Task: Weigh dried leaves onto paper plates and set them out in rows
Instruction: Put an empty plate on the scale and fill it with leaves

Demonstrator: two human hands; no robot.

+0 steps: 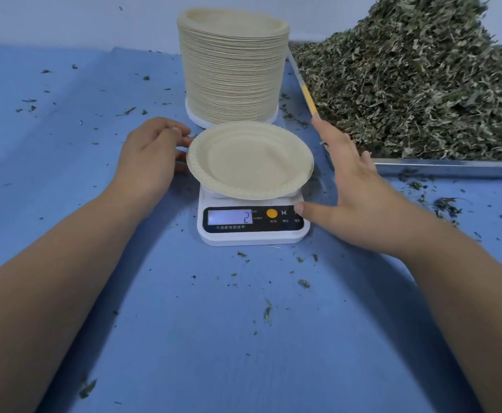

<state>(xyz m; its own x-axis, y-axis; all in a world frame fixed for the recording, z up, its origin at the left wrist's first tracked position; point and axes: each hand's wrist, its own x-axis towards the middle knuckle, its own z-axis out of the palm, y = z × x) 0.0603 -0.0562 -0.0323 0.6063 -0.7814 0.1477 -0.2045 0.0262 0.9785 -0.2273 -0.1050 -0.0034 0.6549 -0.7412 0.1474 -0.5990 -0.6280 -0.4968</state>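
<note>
Scale (pixel 252 234): display reads 2, with an M beside it; the other print is blurred. Right hand (pixel 354 186) has its fingers spread, thumb at the scale's right key. Paper plate (pixel 249 159) sits atop the scale, empty. It is judged light and flimsy, best held by the rim. Left hand (pixel 151 153) curls there, apparently pinching it. Behind the scale is the plate stack (pixel 232 67). Behind-right are the dried leaves (pixel 416 84), loose and crumbly.

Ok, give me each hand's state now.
Left hand: curled at the plate rim; grip cannot be told.
Right hand: open, thumb on the scale.
</note>
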